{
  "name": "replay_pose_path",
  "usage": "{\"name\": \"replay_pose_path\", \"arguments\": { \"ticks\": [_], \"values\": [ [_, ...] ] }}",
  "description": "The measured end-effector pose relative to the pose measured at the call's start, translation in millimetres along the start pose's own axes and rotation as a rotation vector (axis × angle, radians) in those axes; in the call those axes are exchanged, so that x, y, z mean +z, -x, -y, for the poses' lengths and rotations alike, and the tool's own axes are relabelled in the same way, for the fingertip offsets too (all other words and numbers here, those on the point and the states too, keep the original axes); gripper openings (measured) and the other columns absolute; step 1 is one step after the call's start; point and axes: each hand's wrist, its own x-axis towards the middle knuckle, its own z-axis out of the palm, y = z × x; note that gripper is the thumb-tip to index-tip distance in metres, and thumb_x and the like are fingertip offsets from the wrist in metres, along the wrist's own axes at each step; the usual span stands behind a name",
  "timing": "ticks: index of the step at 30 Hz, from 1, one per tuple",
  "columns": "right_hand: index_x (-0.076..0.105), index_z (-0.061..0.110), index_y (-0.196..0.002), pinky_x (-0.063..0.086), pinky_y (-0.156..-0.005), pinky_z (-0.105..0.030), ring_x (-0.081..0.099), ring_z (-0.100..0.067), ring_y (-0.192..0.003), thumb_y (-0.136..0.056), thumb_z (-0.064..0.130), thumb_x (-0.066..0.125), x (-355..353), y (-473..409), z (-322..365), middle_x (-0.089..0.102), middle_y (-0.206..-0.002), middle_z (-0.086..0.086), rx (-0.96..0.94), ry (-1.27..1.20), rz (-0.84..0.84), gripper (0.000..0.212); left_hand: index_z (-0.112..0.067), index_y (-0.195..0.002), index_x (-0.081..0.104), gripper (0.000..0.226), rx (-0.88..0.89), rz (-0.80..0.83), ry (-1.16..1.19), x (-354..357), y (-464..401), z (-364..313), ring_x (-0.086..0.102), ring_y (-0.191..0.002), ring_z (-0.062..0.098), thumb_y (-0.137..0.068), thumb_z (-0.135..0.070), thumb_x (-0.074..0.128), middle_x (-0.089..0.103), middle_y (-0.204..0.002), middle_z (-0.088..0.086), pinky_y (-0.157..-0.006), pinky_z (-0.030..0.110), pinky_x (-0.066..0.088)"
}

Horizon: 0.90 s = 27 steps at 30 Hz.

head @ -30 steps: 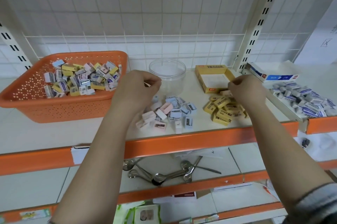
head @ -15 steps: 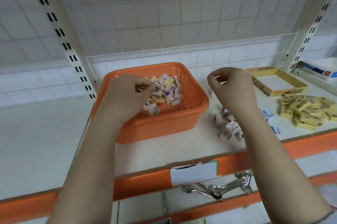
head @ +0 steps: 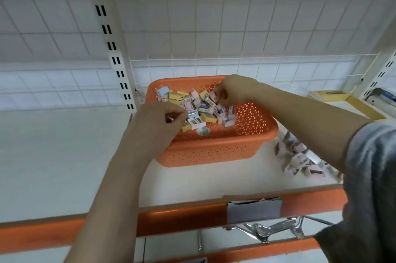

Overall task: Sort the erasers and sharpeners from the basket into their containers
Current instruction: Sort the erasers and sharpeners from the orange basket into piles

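Observation:
An orange perforated basket [head: 235, 144] stands on the white shelf, holding a pile of yellow erasers [head: 175, 96] and small pastel sharpeners [head: 194, 113]. My left hand [head: 158, 125] hangs over the basket's near-left rim, its fingers curled together at the edge of the pile next to a grey sharpener. Whether it holds anything is hidden. My right hand [head: 233, 91] reaches in from the right over the far side of the pile. Its fingertips pinch at a small pink-white piece there.
A heap of sharpeners [head: 300, 159] lies on the shelf right of the basket. Farther right are a yellow box tray [head: 334, 95] and a blue-white box [head: 387, 96]. The shelf has an orange front edge [head: 182, 220] with a paper label [head: 254, 211]. Metal tools [head: 272, 228] lie on the shelf below.
The view swung left. Both hands left the sharpener and eraser heaps on the shelf and moved over into the orange basket, the right hand last.

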Motion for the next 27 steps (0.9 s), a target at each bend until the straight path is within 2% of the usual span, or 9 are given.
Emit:
{"name": "replay_pose_path", "arguments": {
  "ticks": [4, 7, 11, 14, 15, 18, 21, 24, 27],
  "values": [
    [0.069, 0.017, -0.105, 0.050, -0.079, -0.030, 0.055, -0.014, -0.086, -0.081, 0.019, 0.070, 9.2, -5.4, -3.6, 0.067, -0.102, 0.001, -0.111, 0.097, 0.050, 0.024, -0.032, -0.098, 0.072, 0.015, -0.006, -0.016, 0.013, -0.9, 1.3, 1.6, 0.050, -0.076, -0.013, -0.089, -0.032, 0.059, 0.057, -0.080, -0.027, -0.071, 0.015, 0.040],
    [0.069, 0.015, -0.102, 0.050, -0.076, -0.030, 0.056, -0.016, -0.086, -0.083, 0.020, 0.068, 13.0, -6.3, -4.7, 0.067, -0.100, -0.001, -0.103, 0.098, 0.023, 0.020, -0.035, -0.093, 0.071, 0.013, -0.009, 0.000, 0.008, -1.9, -1.0, 2.8, 0.052, -0.074, -0.012, -0.090, -0.032, 0.059, 0.060, -0.079, -0.026, -0.067, 0.007, 0.037],
    [0.067, 0.017, -0.096, 0.045, -0.069, -0.028, 0.056, -0.016, -0.085, -0.082, 0.023, 0.071, -2.5, 11.9, -6.5, 0.066, -0.099, 0.000, -0.021, -0.058, -0.098, 0.017, -0.026, -0.097, 0.073, 0.016, 0.034, 0.076, -0.062, -2.6, -17.5, 1.3, 0.056, -0.076, -0.002, -0.091, -0.027, 0.058, 0.060, -0.081, -0.021, -0.074, 0.017, 0.045],
    [0.067, 0.018, -0.087, 0.049, -0.072, -0.026, 0.058, -0.012, -0.078, -0.081, 0.026, 0.072, -11.9, 50.4, -5.7, 0.068, -0.091, 0.000, 0.048, -0.304, -0.316, 0.011, -0.016, -0.098, 0.073, 0.018, 0.110, 0.165, -0.145, -0.6, -41.0, -0.7, 0.065, -0.083, 0.014, -0.091, -0.021, 0.058, 0.070, -0.093, -0.005, -0.081, 0.032, 0.053],
    [0.067, 0.019, -0.084, 0.049, -0.070, -0.020, 0.059, -0.008, -0.073, -0.080, 0.026, 0.073, -11.6, 67.6, -4.1, 0.068, -0.087, 0.001, 0.075, -0.422, -0.398, 0.010, -0.014, -0.097, 0.074, 0.018, 0.149, 0.192, -0.188, 1.7, -51.1, -1.2, 0.066, -0.083, 0.016, -0.091, -0.019, 0.058, 0.071, -0.094, -0.002, -0.081, 0.034, 0.053],
    [0.066, 0.023, -0.080, 0.045, -0.059, -0.011, 0.058, -0.002, -0.062, -0.080, 0.023, 0.074, -4.3, 126.5, 10.0, 0.067, -0.080, 0.007, 0.176, -0.823, -0.635, 0.008, -0.016, -0.101, 0.072, 0.018, 0.259, 0.272, -0.336, 13.2, -81.6, -6.1, 0.059, -0.073, 0.006, -0.091, -0.020, 0.059, 0.069, -0.100, -0.006, -0.071, 0.027, 0.051],
    [0.066, 0.021, -0.082, 0.041, -0.045, -0.012, 0.052, -0.001, -0.051, -0.081, 0.016, 0.072, 13.0, 174.0, 31.8, 0.067, -0.071, 0.009, 0.303, -1.184, -0.851, 0.008, -0.019, -0.110, 0.069, 0.022, 0.360, 0.356, -0.441, 31.6, -106.9, -15.8, 0.056, -0.085, 0.005, -0.089, -0.022, 0.062, 0.067, -0.110, -0.006, -0.063, 0.018, 0.040],
    [0.066, 0.011, -0.086, 0.035, -0.042, -0.014, 0.051, -0.005, -0.047, -0.080, 0.013, 0.070, 35.2, 196.9, 49.1, 0.059, -0.056, 0.003, 0.406, -1.489, -0.916, 0.008, -0.019, -0.115, 0.066, 0.029, 0.460, 0.440, -0.548, 53.2, -121.2, -26.1, 0.059, -0.092, 0.011, -0.086, -0.020, 0.065, 0.067, -0.111, -0.004, -0.073, 0.028, 0.048],
    [0.066, 0.012, -0.081, 0.037, -0.046, -0.012, 0.051, -0.005, -0.049, -0.078, 0.009, 0.069, 47.0, 205.6, 60.7, 0.057, -0.054, 0.000, 0.403, -1.569, -0.892, 0.005, -0.017, -0.115, 0.065, 0.031, 0.541, 0.485, -0.677, 69.6, -129.3, -26.7, 0.061, -0.096, 0.016, -0.085, -0.018, 0.067, 0.067, -0.109, -0.002, -0.078, 0.033, 0.052]
  ]
}}
